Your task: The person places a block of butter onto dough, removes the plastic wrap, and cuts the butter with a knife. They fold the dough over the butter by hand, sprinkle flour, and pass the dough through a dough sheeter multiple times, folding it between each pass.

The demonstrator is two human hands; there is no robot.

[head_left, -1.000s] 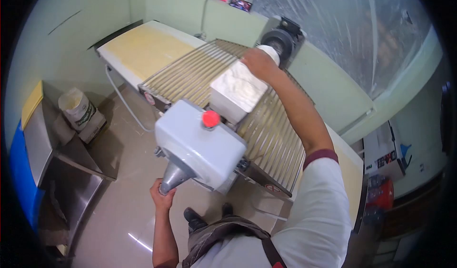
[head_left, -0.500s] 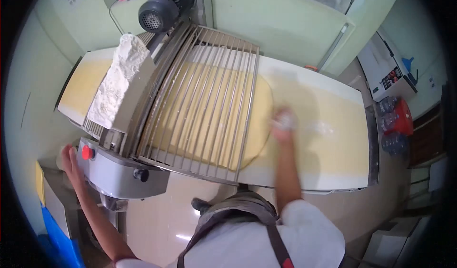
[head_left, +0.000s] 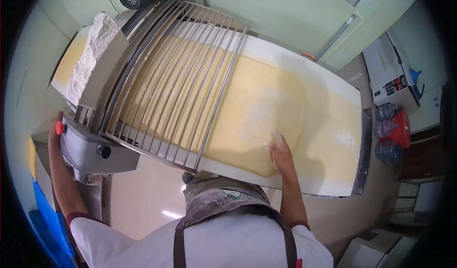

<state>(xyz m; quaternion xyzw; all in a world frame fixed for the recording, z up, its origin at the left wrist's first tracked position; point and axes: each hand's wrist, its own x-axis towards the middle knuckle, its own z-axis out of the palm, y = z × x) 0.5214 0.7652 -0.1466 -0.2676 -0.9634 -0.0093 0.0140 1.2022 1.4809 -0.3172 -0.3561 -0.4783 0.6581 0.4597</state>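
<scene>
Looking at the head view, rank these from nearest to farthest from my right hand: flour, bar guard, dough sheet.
1. Dough sheet: below your right hand.
2. Bar guard: to the hand's left.
3. Flour: far left, beyond the guard.

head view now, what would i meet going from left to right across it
Left hand, white flour, metal bar grille, right hand, large plastic bottles

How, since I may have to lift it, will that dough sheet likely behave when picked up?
The dough sheet likely flops and stretches, being broad and thin-looking on the belt. Its whitish dusting may keep the top from sticking.
</scene>
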